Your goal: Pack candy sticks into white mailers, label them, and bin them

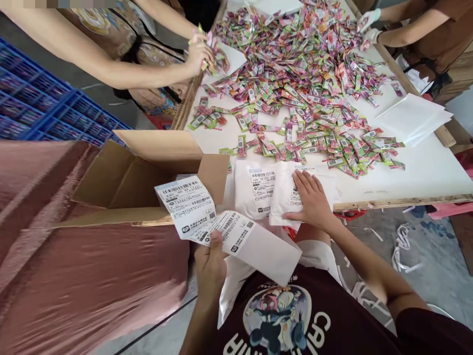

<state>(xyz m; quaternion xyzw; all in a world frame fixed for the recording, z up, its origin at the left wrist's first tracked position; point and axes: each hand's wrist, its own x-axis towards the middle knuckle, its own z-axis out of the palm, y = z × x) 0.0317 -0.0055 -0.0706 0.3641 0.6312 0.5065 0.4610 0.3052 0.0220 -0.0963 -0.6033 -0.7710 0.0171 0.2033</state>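
Note:
My left hand (210,261) grips a folded strip of shipping labels (240,236), thumb on top, with its blank end hanging toward my lap. The printed upper label curls over the front of the open cardboard box (114,182). Spread flat, my right hand (312,199) presses on a white mailer bag (284,197) at the table's near edge. That bag bears a printed label, partly hidden by my fingers. A second labelled white mailer bag (254,190) lies to its left, touching it or slightly overlapped.
Small colourful packets (295,64) are heaped over the white table (424,167). White bags (414,118) lie at the right. One co-worker's hand (201,54) holds packets at the left; another's gloved hands (367,29) work at the right. Blue crates (48,98) stand far left.

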